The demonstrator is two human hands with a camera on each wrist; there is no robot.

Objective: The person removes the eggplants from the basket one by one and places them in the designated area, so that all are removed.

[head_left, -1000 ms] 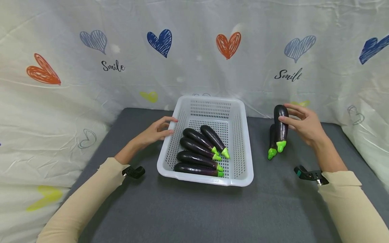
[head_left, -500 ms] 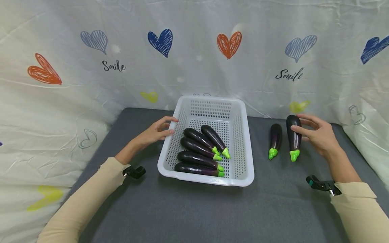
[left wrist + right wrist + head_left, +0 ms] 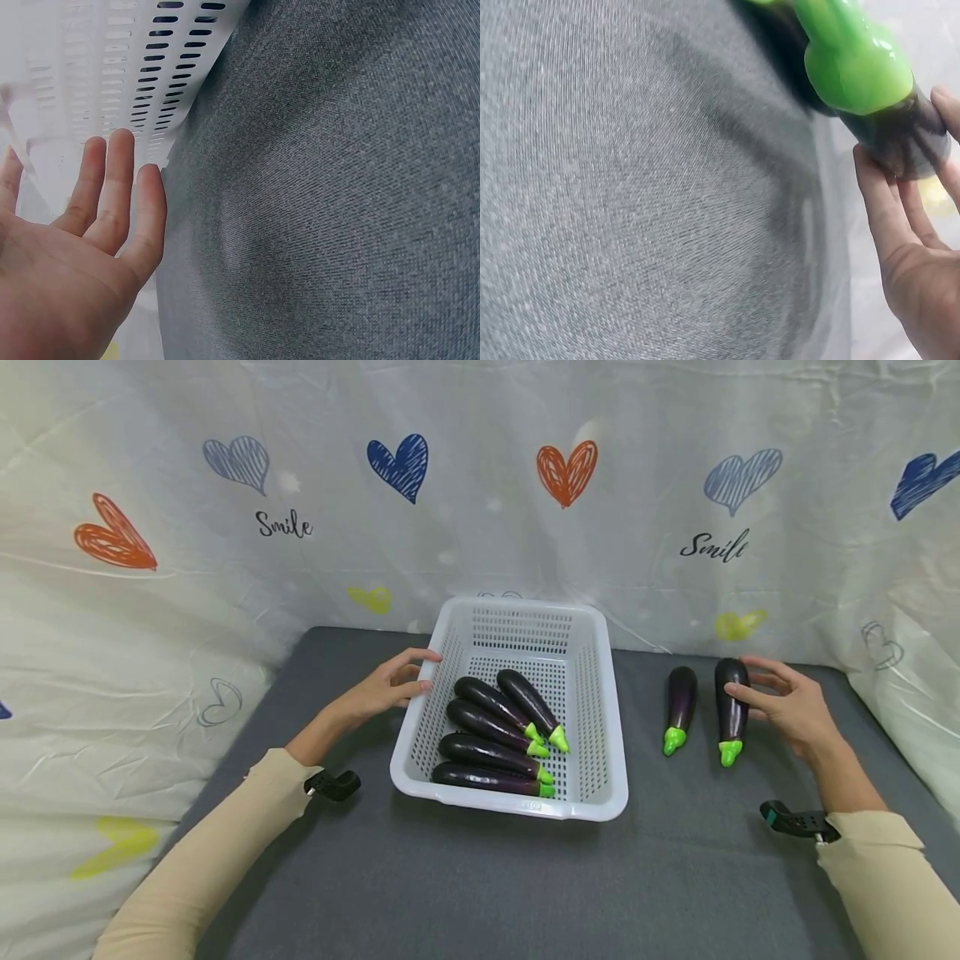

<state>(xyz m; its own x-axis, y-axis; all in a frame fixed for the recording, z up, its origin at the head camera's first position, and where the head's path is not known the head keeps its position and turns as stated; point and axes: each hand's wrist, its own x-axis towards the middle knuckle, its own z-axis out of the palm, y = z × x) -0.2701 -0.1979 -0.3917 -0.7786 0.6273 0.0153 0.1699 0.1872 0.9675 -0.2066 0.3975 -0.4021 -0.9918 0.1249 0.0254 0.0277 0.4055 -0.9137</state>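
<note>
My right hand (image 3: 798, 710) holds a dark purple eggplant (image 3: 732, 714) with a green stem, thumb on one side and fingers on the other. In the right wrist view its green stem (image 3: 859, 67) points up and away from the hand. Another eggplant (image 3: 680, 706) lies just to its left, apart from it. My left hand (image 3: 378, 689) touches the left rim of a white perforated basket (image 3: 416, 718) with fingertips and thumb. In the left wrist view, the fingers (image 3: 112, 187) of that hand are mostly straight beside the basket wall. Several eggplants (image 3: 491, 752) lie inside the basket.
Dark grey cloth (image 3: 480, 885) covers the table. Behind it hangs a pale curtain (image 3: 480, 527) printed with hearts and words. A black strap (image 3: 333, 785) is on the left wrist and another black strap (image 3: 798, 822) on the right.
My right hand has moved the eggplant to the right and a little nearer, away from the other eggplant it was overlapping. The left hand and the basket have stayed in place.
</note>
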